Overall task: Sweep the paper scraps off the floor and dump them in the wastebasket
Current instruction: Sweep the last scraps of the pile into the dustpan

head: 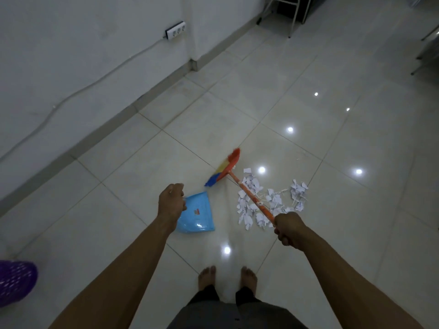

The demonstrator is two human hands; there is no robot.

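Dark trouser legs (237, 312) and two bare feet (206, 277) are standing at the bottom centre of the frame on the glossy tiled floor (118, 186). Left hand (172, 201), at centre frame, is curling its fingers over the upper corner of the blue dustpan (197, 217); the dustpan's handle is lying hidden beneath the hand. Right hand (288, 230), right of centre, is gripping the lower end of the orange broom (249, 195) shaft in a closed fist. The multicoloured broom head (223, 168) is sitting above and right of the dustpan, near it but apart. White paper scraps (273, 203) are lying in a loose pile beneath and to the right of the shaft, between the broom head and the right hand. A purple mesh wastebasket (14, 281) is showing at the lower left edge, well apart from the scraps. A white power strip (175, 30) is hanging on the wall at upper left, its cable (71, 93) trailing down and left.
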